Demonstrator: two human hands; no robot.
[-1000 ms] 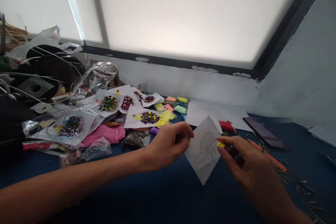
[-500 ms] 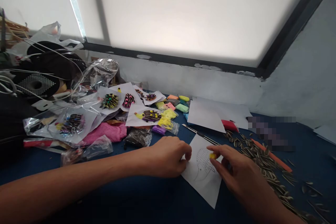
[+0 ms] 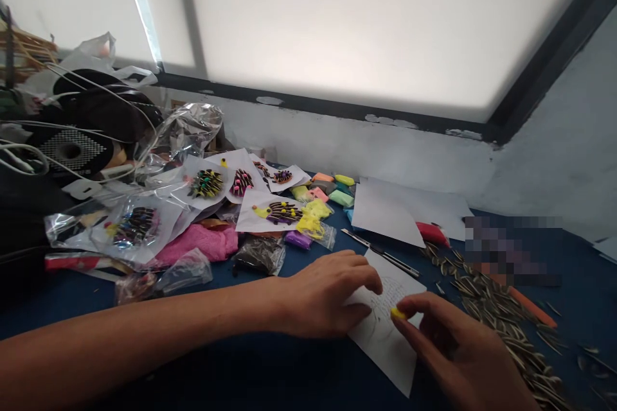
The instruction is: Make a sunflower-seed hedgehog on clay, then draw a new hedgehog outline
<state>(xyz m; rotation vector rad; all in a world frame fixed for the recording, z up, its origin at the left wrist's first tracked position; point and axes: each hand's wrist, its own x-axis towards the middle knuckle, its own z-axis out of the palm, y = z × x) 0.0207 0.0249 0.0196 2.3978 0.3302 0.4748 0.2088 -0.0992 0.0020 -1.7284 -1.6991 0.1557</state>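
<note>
Between the thumb and fingertips of my right hand [image 3: 448, 340] is a small lump of yellow clay [image 3: 398, 313]. It is held above a white sheet of paper [image 3: 385, 359] that carries a pencil drawing of a rounded animal, partly hidden by my hands. My left hand [image 3: 332, 295] rests at the paper's left edge, thumb and index finger apart and nothing between them. Behind the paper lies a craft knife [image 3: 380, 252]. To the left, an open bag of yellow clay [image 3: 314, 218] sits beside a finished hedgehog picture [image 3: 270, 210].
Striped sunflower seeds [image 3: 496, 314] are heaped at the right around an orange stick [image 3: 533, 306]. Several clay packets [image 3: 340, 196] and white sheets [image 3: 385, 212] lie along the wall. More seed hedgehogs [image 3: 207, 183], plastic bags and a pink cloth [image 3: 197, 244] crowd the left.
My left hand has moved right over the paper, its thumb and index finger opening. My right hand, pinching the yellow clay, has shifted slightly down and right. The view has turned a little.
</note>
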